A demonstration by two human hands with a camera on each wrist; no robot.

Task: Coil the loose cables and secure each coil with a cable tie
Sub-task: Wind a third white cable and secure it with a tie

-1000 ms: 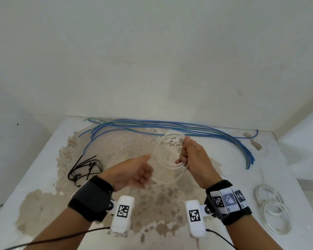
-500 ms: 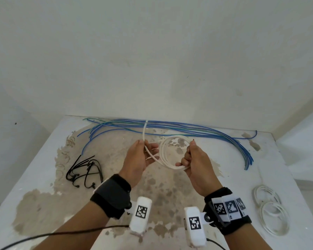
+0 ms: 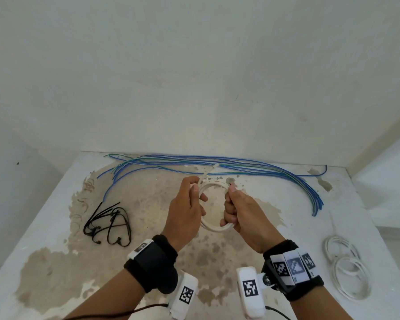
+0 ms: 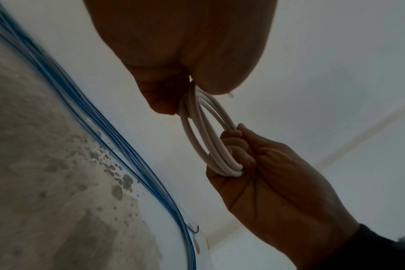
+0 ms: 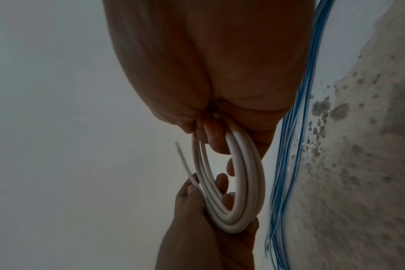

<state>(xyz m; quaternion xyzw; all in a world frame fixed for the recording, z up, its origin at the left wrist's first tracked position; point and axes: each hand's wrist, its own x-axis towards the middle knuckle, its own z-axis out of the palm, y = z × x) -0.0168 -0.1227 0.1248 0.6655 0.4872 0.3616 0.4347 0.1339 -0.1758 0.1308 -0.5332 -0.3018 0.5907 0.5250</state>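
A white cable coil (image 3: 214,228) hangs above the table between both hands. My left hand (image 3: 188,205) grips its left side, fingers curled round the loops, and a short loose end (image 3: 213,167) pokes up past that hand. My right hand (image 3: 234,210) is fisted round the coil's right side. In the left wrist view the coil (image 4: 202,138) runs from my left hand (image 4: 173,87) down into my right hand (image 4: 247,164). In the right wrist view the coil (image 5: 245,191) lies in my left hand (image 5: 197,224), with the loose end (image 5: 185,162) beside it.
Several long blue cables (image 3: 240,166) lie along the back of the stained white table (image 3: 56,262) and bend down its right side. A heap of black cable ties (image 3: 109,224) sits at the left. Two white coils (image 3: 346,269) lie at the right edge. Walls stand behind and beside.
My left hand came over from the left, where it was open, and took hold of the coil's left side. The long loose end has shortened. Both hands rose slightly away from me.
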